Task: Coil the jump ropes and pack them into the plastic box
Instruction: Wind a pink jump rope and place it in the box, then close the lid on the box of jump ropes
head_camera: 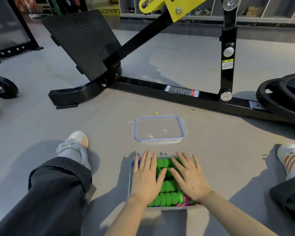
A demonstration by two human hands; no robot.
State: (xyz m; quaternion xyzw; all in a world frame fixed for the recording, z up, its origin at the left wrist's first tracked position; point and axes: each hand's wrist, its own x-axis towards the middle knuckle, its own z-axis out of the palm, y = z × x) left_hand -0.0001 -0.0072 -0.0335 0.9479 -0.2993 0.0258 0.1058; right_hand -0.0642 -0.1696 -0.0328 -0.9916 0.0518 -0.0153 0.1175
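- Both our hands lay flat, palms down, fingers straight and spread: our left hand (146, 178) and our right hand (190, 179) pressed side by side on the packed ropes and gripped nothing.
- Under our palms the green beaded jump ropes (168, 195) sat in rows inside the clear plastic box (170, 208), which stood on the grey floor (109, 133).
- By our left fingertips a blue piece (135, 163) showed at the box's far corner. Beside our right wrist a pink bundle (186, 201) peeked out, too hidden for us to tell what it was.
- Just beyond our fingertips the clear lid (158, 129) lay flat on the floor, apart from the box.
- Left of our left hand stretched a leg in dark trousers (58, 193), ending in a white shoe (78, 142). Well right of our right hand sat the other shoe (291, 157).
- Farther out past the lid ran a black machine frame (160, 86), with weight plates (283, 97) off to the right and a dumbbell (2, 89) off to the left.
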